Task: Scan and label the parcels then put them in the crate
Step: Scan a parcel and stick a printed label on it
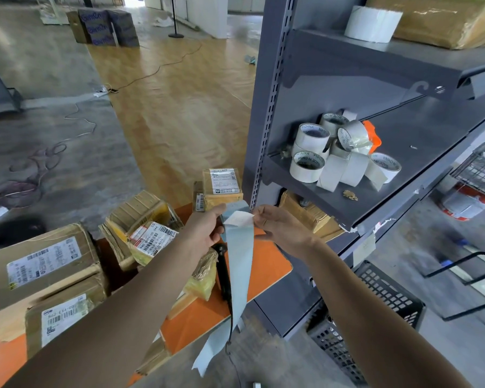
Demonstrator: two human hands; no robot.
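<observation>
Since only the head view is given, everything here comes from it. At the middle of the frame the left hand (205, 228) grips the top of a long pale-blue backing strip (240, 275), fingers and thumb curled round it. The right hand (280, 225) pinches the edge of a white label (240, 219) that is partly lifted off the strip. The strip's tail hangs toward the bottom of the frame. I judge the task to be at the labelling step, with most of it left: this label is not yet on any parcel.

The parcels (140, 211) crowd the orange table (269, 264) at the lower left and centre: several cardboard boxes and a yellow-wrapped packet (200, 284). Many bear printed stickers, but I cannot tell which have been scanned. A black scanner (223, 271) lies on the table just below the hands, with neither hand on it.

At the lower right the black crate (401, 292) stands on the floor beside the grey shelf (403, 152). No parcel shows in the visible part of it, and the right arm hides some of it. On the middle shelf board, rolls of tape (311, 138) lie in a heap. A wire basket (482, 169) sits at the right edge; I cannot make out what is in it.
</observation>
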